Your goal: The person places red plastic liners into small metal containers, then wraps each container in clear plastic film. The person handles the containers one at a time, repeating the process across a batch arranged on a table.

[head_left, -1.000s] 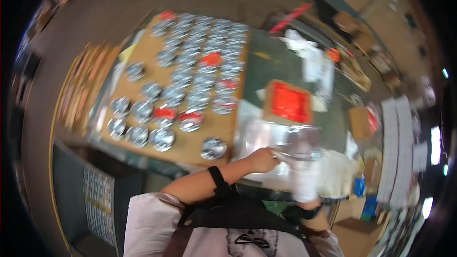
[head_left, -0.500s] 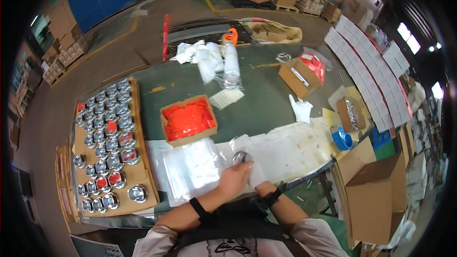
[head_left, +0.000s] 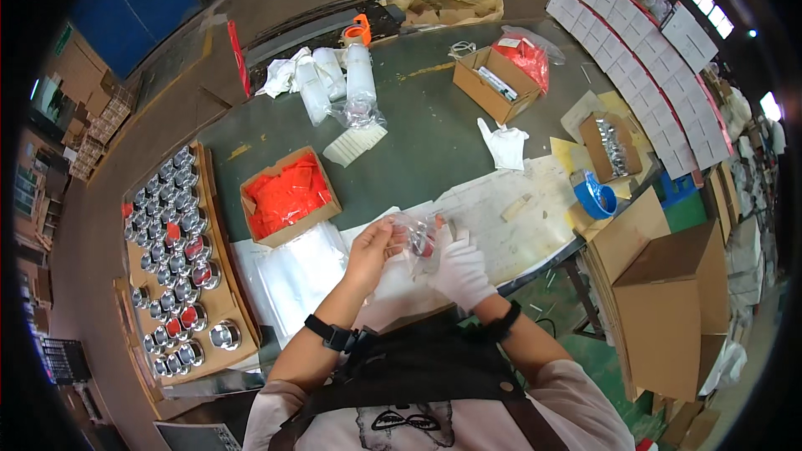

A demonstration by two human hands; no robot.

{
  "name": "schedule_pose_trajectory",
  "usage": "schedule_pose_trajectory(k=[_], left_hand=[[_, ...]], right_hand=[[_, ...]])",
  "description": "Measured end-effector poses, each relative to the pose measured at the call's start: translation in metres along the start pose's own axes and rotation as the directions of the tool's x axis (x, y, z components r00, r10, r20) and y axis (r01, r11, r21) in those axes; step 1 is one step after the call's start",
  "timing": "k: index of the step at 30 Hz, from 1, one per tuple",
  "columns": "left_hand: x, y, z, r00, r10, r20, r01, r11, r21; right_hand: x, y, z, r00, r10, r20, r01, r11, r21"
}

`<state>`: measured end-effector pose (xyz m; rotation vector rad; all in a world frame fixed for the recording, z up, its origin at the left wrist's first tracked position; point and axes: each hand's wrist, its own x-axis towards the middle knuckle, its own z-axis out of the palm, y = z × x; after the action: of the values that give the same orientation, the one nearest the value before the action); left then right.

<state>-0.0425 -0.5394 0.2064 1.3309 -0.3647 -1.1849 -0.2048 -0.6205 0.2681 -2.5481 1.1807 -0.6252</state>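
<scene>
A clear plastic bag [head_left: 404,230] is stretched between my hands over the near edge of the table, with a shiny round metal part [head_left: 421,244] inside it. My bare left hand [head_left: 368,252] pinches the bag's left side between thumb and fingers. On the other side, my right hand [head_left: 462,271], in a white glove, is closed on the bag; its fingertips partly hide it. A stack of flat clear bags [head_left: 299,280] lies left of my hands. Beyond it stands a small carton [head_left: 269,241] full of red plastic pieces [head_left: 290,193].
Rows of chrome cups [head_left: 185,288], some with red inside, cover a cardboard sheet [head_left: 230,284] at left. Farther off are plastic rolls [head_left: 360,75], an orange tape dispenser [head_left: 357,31] and a white glove [head_left: 505,147]. A blue tape dispenser [head_left: 595,197] and large carton [head_left: 664,326] stand at right.
My hands have moved apart, and the bag with the metal part is now spread between them. My left hand no longer covers the right. The whole view has shifted.
</scene>
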Motion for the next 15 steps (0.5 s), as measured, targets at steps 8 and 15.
schedule_pose_trajectory(k=[8,15], left_hand=[[0.004,-0.036,0.008,0.948,0.149,0.281,-0.288,0.030,0.957],[-0.005,-0.041,0.013,0.906,0.317,0.281,-0.361,0.227,0.904]], right_hand=[[-0.018,0.032,0.056,0.899,0.170,0.403,-0.363,0.805,0.470],[0.007,0.045,0.079,0.834,-0.338,0.436,0.539,0.665,-0.516]])
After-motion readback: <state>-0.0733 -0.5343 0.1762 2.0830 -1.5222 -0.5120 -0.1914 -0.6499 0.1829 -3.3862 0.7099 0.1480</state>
